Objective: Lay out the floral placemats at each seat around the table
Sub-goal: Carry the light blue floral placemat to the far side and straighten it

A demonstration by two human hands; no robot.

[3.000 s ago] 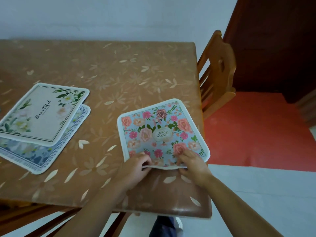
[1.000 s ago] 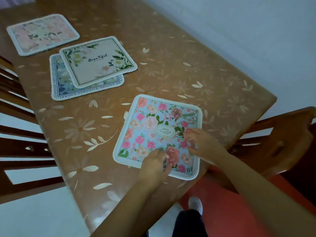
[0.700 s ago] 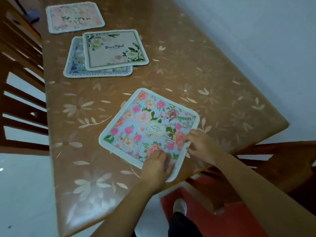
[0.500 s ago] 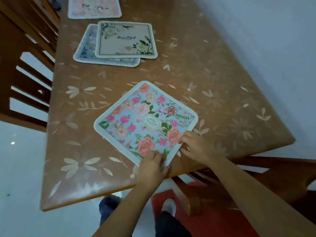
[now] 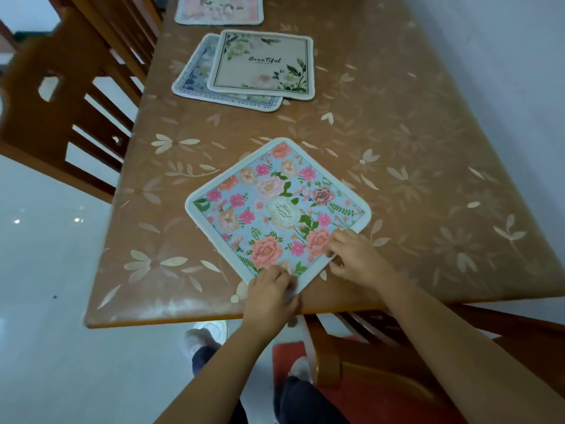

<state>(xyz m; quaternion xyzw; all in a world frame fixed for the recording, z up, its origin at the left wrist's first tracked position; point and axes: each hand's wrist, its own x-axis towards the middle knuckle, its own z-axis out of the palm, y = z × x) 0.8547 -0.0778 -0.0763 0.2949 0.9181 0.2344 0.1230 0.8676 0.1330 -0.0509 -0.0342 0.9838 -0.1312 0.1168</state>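
A blue placemat with pink roses [image 5: 275,209] lies turned like a diamond near the table's near end. My left hand [image 5: 270,293] pinches its nearest corner. My right hand [image 5: 351,255] holds the right edge beside it, fingers curled on the white border. Farther up the brown table [image 5: 412,148] a cream placemat with dark lettering [image 5: 263,64] lies on top of a blue-bordered placemat [image 5: 195,78]. A pale pink placemat [image 5: 220,9] sits at the far end.
A wooden chair [image 5: 61,96] stands against the table's left side. Another wooden chair with a red seat [image 5: 382,362] is at the near end under my arms. A white wall runs along the right. My feet are on the pale floor below.
The view has swung round the table's corner to its short end. The rose placemat has turned with my hands, from square to diamond-wise, and both hands have stayed on its near edge.
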